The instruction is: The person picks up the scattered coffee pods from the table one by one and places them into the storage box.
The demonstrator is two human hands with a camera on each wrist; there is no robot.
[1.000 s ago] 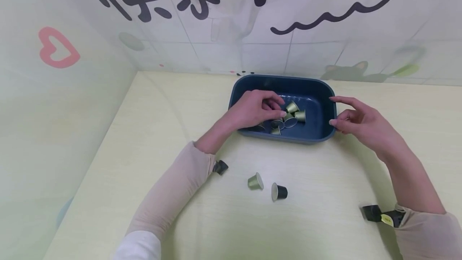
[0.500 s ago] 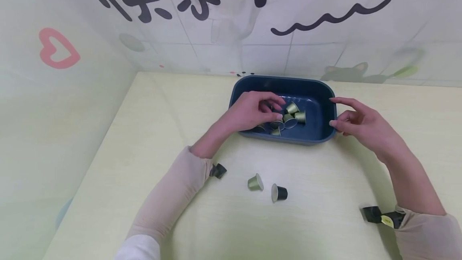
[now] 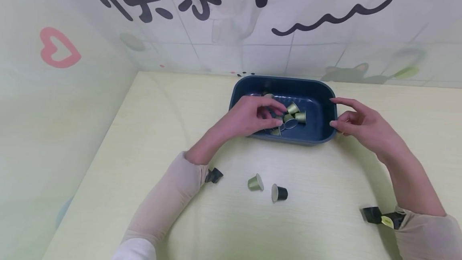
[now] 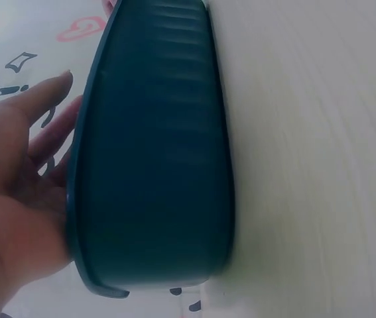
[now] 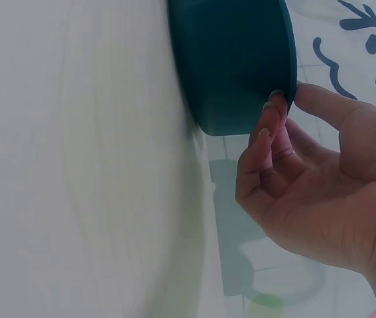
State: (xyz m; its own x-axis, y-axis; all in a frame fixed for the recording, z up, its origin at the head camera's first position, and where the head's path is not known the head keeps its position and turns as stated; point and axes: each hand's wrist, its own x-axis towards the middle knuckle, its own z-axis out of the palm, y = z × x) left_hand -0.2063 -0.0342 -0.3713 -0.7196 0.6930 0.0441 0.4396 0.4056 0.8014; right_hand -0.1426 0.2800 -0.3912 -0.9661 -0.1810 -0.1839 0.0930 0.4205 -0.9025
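A dark blue oblong plastic bin (image 3: 317,131) stands against the wall, with several coffee capsules (image 3: 300,117) in it, green ones among them. Over the bin's left half reaches my left hand (image 3: 249,113), its fingers loosely bent, thumb apart from them. No capsule shows between them, though some capsules are partly hidden beneath. In the left wrist view the bin's outer wall (image 4: 154,152) covers the fingertips. My right hand (image 3: 364,121) pinches the bin's right rim. The right wrist view shows its thumb at the rim (image 5: 292,66) and its fingers against the outer wall.
On the pale table (image 3: 306,228), in front of the bin, lie a green capsule (image 3: 254,182) and a black capsule (image 3: 280,193), both on their sides. A white wall (image 3: 252,59) with dark lettering rises directly behind the bin.
My left hand has shifted slightly towards me inside the bin, uncovering a capsule near the back wall and covering others near the front. The right hand stays at the rim.
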